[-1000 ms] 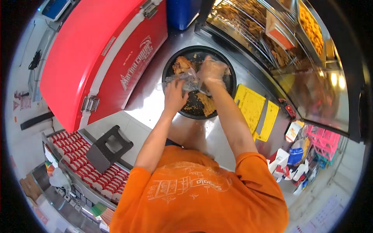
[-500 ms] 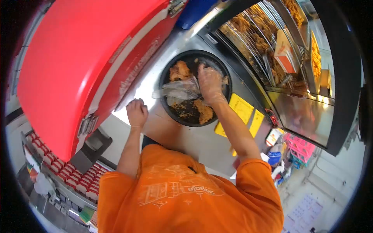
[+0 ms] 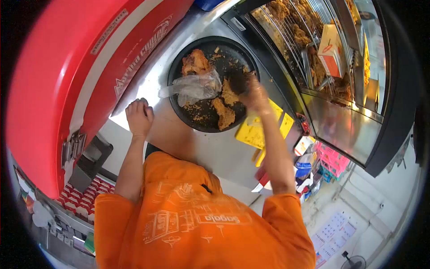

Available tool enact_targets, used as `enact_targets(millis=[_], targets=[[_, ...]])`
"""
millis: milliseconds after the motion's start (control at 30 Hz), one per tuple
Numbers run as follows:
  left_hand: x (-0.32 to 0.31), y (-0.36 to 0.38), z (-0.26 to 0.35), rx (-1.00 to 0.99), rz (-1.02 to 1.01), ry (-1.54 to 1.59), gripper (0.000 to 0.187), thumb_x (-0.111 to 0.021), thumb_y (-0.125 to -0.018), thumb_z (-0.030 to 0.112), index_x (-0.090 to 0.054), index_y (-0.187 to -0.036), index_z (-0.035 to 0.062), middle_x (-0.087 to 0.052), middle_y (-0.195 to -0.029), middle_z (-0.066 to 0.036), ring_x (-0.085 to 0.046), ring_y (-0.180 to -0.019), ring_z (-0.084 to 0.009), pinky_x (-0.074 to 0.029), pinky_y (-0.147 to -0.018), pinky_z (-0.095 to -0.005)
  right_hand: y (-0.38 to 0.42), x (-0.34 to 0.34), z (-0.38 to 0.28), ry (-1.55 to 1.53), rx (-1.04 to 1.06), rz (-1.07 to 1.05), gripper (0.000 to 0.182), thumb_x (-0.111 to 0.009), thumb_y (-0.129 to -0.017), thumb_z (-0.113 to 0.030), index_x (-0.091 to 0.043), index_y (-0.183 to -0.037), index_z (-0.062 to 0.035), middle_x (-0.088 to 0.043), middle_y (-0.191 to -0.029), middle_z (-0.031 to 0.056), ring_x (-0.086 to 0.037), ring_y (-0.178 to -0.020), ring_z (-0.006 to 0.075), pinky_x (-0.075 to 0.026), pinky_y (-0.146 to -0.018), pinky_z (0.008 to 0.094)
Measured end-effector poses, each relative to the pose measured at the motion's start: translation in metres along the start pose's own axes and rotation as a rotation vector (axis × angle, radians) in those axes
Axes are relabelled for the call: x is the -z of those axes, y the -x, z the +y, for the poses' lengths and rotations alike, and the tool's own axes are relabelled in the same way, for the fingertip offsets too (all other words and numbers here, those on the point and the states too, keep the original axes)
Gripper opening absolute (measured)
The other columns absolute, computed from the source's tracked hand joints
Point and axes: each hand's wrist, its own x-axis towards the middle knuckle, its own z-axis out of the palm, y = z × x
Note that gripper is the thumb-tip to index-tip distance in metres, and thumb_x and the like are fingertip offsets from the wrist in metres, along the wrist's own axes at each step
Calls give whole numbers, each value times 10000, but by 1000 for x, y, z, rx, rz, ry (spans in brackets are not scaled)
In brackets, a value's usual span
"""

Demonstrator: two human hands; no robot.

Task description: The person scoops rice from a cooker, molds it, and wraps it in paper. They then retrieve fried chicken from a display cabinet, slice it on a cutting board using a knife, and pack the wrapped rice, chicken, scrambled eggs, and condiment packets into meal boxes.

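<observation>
My right hand (image 3: 256, 97), in what looks like a clear plastic glove, is over the right rim of a round black tray (image 3: 178, 106). Motion smears its fingers, and I cannot tell whether they hold anything. Inside the tray lie a browned piece of fried chicken (image 3: 195, 62), two smaller breaded pieces, one of them (image 3: 223, 114) near the front rim, and scattered crumbs. A crumpled clear plastic bag (image 3: 195, 88) sits among them and hangs over the left rim. My left hand (image 3: 139, 117) rests at the counter's left side with its fingers curled in.
A red cabinet (image 3: 107, 58) rises on the left. Right of the tray, a yellow board (image 3: 257, 132) lies on the metal counter (image 3: 179, 150). Behind it stands a glass display warmer (image 3: 345, 127) with fried chicken and a carton (image 3: 331, 51). A pink basket (image 3: 329, 157) is lower right.
My right hand has moved from inside the tray to its right rim. Another breaded piece now shows near the tray's middle. The view has shifted; my left hand stays curled on the left.
</observation>
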Motion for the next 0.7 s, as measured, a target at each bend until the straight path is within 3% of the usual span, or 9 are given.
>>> enact_targets(millis=[67, 167, 233, 300, 367, 400, 433, 600, 700], targets=[[8, -2, 4, 26, -75, 6, 113, -604, -810, 171, -578, -883, 89, -612, -963, -105, -570, -942, -316, -420, -862, -452, 24, 52, -27, -21, -94, -30, 621, -759, -762, -102, -493, -1323, -87, -710, -1063, 239, -672, -1027, 438, -553, -888, 468], [3, -5, 4, 32, -18, 2, 98, -599, -808, 164, -567, -865, 91, -592, -912, -93, -560, -903, -310, -417, -840, -449, 35, 31, -22, -133, -4, 213, 593, -755, -764, -92, -501, -1300, -94, -704, -1061, 250, -674, -1014, 442, -554, -873, 491], [12, 3, 9, 12, -46, 16, 85, -588, -809, 170, -560, -847, 99, -578, -878, -90, -555, -883, -302, -414, -820, -445, 15, -58, -14, 157, 28, 178, 540, -707, -797, -49, -487, -1290, -61, -701, -1057, 259, -694, -958, 436, -568, -823, 492], [8, -6, 6, 4, 5, 26, 83, -585, -811, 172, -560, -845, 101, -580, -878, -93, -557, -883, -300, -413, -818, -444, -8, -51, -1, 62, 32, 76, 521, -736, -795, -75, -500, -1257, -28, -710, -1042, 252, -698, -939, 431, -573, -797, 462], [14, 2, 10, 1, -40, 41, 85, -579, -820, 170, -562, -856, 96, -590, -891, -98, -559, -892, -301, -412, -818, -447, 31, 37, -34, -212, -11, -130, 494, -763, -792, -120, -526, -1211, -10, -719, -990, 242, -715, -904, 400, -570, -790, 449], [15, 5, 10, -3, -57, 41, 87, -579, -821, 171, -562, -861, 95, -591, -892, -96, -558, -893, -301, -412, -818, -448, 43, 51, -25, -161, -103, -116, 511, -795, -793, -179, -550, -1202, 6, -715, -983, 243, -723, -920, 345, -567, -788, 438], [10, -5, 6, -3, -28, 31, 89, -580, -823, 171, -563, -865, 94, -592, -893, -94, -557, -894, -302, -411, -819, -448, 60, 57, -23, -96, 41, 88, 370, -755, -809, -116, -573, -1119, -25, -712, -925, 243, -701, -899, 416, -555, -762, 458], [10, -5, 10, 35, -28, 37, 95, -589, -829, 175, -558, -864, 92, -579, -874, -97, -556, -886, -308, -410, -822, -463, 96, -62, -15, -105, 119, -56, 464, -758, -804, -181, -571, -1196, -20, -696, -1020, 265, -679, -1009, 419, -537, -863, 478], [9, -5, 7, -45, 45, 77, 80, -594, -819, 165, -554, -846, 101, -570, -850, -87, -550, -868, -306, -412, -805, -457, 77, -21, -15, -100, 86, -235, 491, -743, -789, -151, -559, -1224, -15, -685, -1064, 275, -677, -1014, 419, -544, -853, 475]])
